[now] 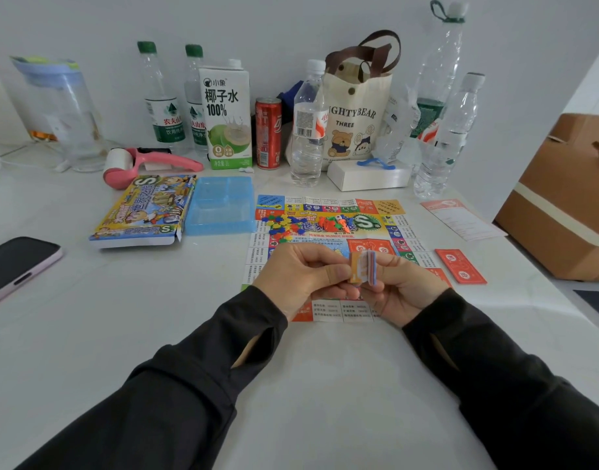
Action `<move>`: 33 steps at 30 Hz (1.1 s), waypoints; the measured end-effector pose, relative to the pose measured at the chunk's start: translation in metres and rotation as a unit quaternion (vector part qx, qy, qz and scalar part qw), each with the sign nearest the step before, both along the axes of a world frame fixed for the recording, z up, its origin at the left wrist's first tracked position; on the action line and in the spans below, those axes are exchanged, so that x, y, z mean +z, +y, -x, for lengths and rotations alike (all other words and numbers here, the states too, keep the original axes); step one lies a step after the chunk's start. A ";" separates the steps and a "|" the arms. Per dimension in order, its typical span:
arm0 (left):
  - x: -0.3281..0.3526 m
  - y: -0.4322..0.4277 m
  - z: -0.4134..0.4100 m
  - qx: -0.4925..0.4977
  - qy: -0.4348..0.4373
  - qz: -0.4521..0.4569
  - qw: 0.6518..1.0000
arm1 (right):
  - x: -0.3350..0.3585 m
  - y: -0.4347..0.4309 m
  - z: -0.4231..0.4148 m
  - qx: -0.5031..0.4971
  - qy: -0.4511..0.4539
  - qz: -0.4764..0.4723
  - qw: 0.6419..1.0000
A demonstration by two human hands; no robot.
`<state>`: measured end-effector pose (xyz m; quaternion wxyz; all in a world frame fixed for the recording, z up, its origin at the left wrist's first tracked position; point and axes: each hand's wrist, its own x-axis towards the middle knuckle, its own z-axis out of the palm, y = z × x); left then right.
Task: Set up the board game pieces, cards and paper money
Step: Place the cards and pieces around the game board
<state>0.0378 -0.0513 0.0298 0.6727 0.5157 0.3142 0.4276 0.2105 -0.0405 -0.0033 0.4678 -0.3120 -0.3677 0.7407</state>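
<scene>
Both the left hand (pixel 301 273) and right hand (pixel 399 290) are pinching the paper money stack (pixel 362 268) mid-frame; I'd be peeling notes off by colour.

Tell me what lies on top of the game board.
Small coloured plastic pieces lie heaped on the far half of the game board. The left hand and right hand, holding a stack of paper money, cover its near part; anything there is hidden.

White glossy table (pixel 325 385): printed paper game board (pixel 325 205) centre; blue plastic tray (pixel 220 206), colourful cardboard box (pixel 145 212) left; red card (pixel 460 266) right.
</scene>
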 end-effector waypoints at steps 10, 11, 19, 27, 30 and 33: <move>-0.001 0.000 0.000 -0.004 0.000 0.002 1.000 | -0.002 0.002 -0.001 -0.001 -0.003 -0.006 1.000; -0.001 0.000 0.000 -0.006 -0.001 0.002 1.000 | -0.002 0.002 -0.001 0.000 -0.005 -0.003 1.000; -0.001 0.000 0.000 -0.006 -0.010 0.010 1.000 | -0.003 0.003 -0.002 0.001 0.000 -0.002 1.000; -0.001 0.001 0.000 -0.005 -0.009 0.009 1.000 | 0.000 0.000 0.000 0.001 0.009 -0.001 1.000; -0.002 0.001 0.001 -0.003 -0.011 0.007 1.000 | 0.001 0.000 -0.001 -0.010 0.007 0.007 1.000; -0.001 0.002 0.001 -0.001 -0.007 0.005 1.000 | 0.002 0.000 0.000 -0.010 -0.005 -0.009 1.000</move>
